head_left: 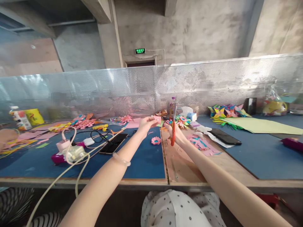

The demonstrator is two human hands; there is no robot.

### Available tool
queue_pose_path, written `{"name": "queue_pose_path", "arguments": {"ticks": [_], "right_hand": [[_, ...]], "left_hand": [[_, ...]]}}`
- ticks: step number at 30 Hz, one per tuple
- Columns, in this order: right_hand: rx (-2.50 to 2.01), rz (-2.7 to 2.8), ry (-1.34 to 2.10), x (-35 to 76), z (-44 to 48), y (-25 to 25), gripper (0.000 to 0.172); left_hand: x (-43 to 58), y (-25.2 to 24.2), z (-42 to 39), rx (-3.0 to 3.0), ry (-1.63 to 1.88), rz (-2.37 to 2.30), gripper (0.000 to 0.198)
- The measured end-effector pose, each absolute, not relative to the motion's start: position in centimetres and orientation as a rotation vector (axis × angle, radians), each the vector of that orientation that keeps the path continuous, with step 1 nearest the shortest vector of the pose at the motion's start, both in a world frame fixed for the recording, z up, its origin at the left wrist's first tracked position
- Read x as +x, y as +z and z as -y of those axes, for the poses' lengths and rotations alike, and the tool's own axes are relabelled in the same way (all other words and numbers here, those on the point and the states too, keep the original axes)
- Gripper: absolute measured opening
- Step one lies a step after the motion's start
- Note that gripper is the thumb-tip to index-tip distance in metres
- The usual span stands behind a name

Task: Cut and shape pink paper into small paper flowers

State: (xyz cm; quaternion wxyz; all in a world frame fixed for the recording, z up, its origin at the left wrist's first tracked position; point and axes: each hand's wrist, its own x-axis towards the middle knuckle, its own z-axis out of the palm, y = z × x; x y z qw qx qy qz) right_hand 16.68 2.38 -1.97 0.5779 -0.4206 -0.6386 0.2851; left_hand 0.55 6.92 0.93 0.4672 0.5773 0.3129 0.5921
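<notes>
My left hand (147,125) pinches a small piece of pink paper (158,121) above the blue mat. In my right hand (178,135) is a pair of scissors (173,132) with orange handles, its blades pointing upward. The paper and the scissors are apart. Between my forearms, a curled pink paper flower (156,140) lies on the mat. Just behind my right hand sits a multicoloured paper flower (182,121). Pink and blue paper scraps (201,144) lie to the right of that hand.
Left of my arm are a phone (114,143), tangled cables and a power adapter (74,153). Another phone (225,136) and yellow-green paper sheets (265,125) lie on the right. A perforated metal partition (142,85) runs behind. Another person's hand (8,138) is at far left.
</notes>
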Motion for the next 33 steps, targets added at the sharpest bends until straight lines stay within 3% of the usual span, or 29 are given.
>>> {"name": "queue_pose_path", "arguments": {"ticks": [8, 17, 33], "right_hand": [[-1.180, 1.481, 0.817, 17.2, -2.4, -1.9, 0.033], [-1.221, 1.804, 0.537, 16.1, -0.9, -1.5, 0.031], [-1.210, 1.803, 0.504, 15.7, -1.0, -2.0, 0.029]], "left_hand": [[-0.1, 2.7, -6.7, 1.184, 1.842, -0.697, 0.022], [-0.1, 3.7, -5.7, 1.112, 1.881, -0.576, 0.024], [1.4, 3.8, -4.5, 1.039, 1.913, -0.531, 0.020]]}}
